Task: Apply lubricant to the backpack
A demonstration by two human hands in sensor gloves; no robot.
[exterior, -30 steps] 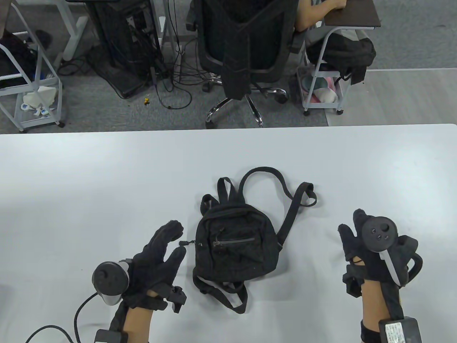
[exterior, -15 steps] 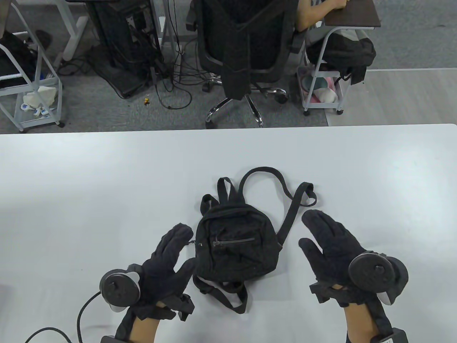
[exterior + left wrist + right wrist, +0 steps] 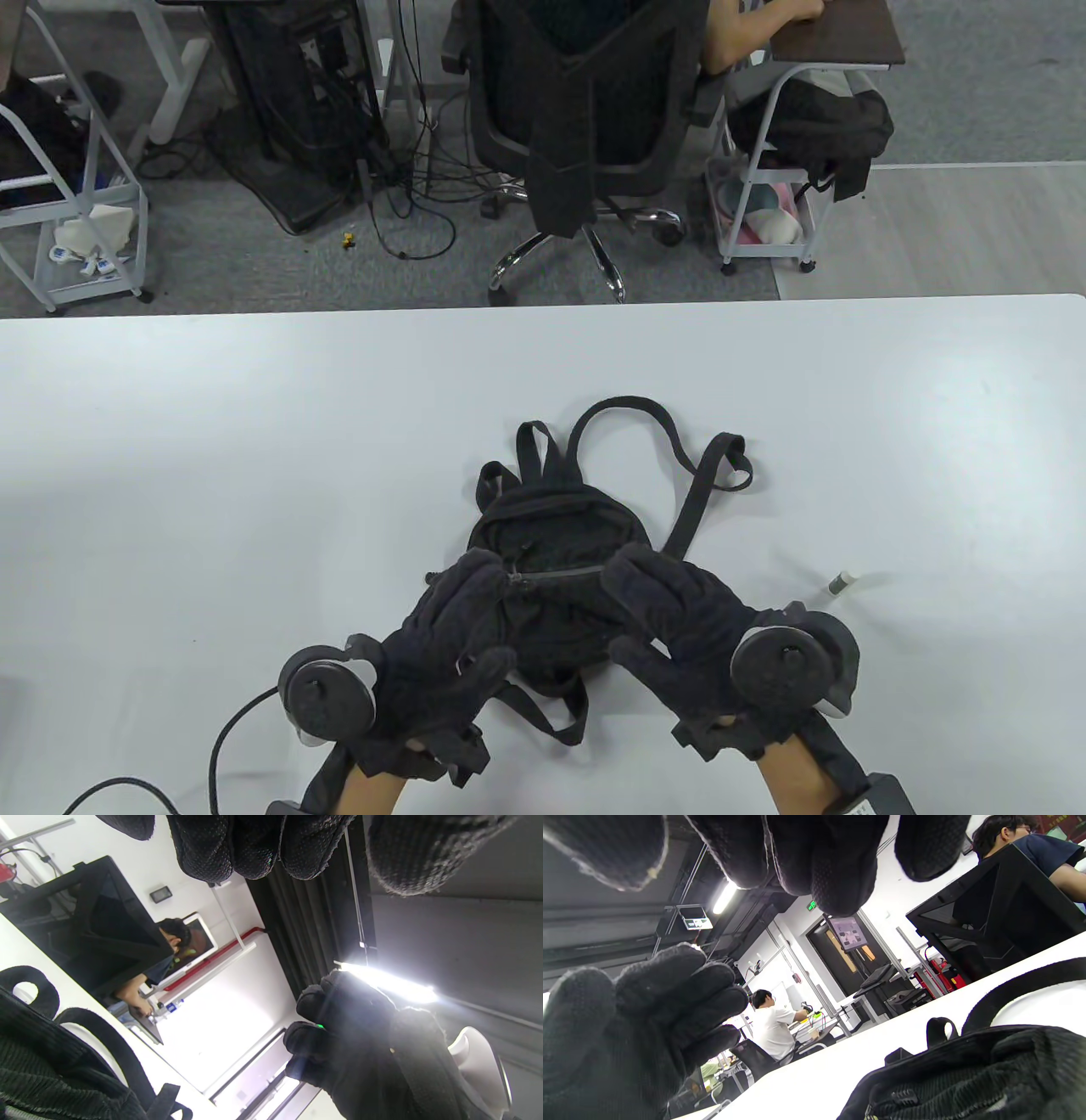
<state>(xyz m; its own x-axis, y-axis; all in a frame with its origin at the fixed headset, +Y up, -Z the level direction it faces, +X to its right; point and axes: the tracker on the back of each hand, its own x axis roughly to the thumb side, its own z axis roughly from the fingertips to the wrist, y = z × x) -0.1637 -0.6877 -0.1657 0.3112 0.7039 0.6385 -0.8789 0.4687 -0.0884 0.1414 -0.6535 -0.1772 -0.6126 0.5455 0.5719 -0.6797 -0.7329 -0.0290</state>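
table view: both hands (image 3: 441, 645) (image 3: 679, 620) rest on the backpack (image 3: 556, 526).

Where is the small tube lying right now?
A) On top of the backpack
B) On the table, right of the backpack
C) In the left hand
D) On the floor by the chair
B: the small tube lies on the bare table, apart from the backpack and beyond the right hand.
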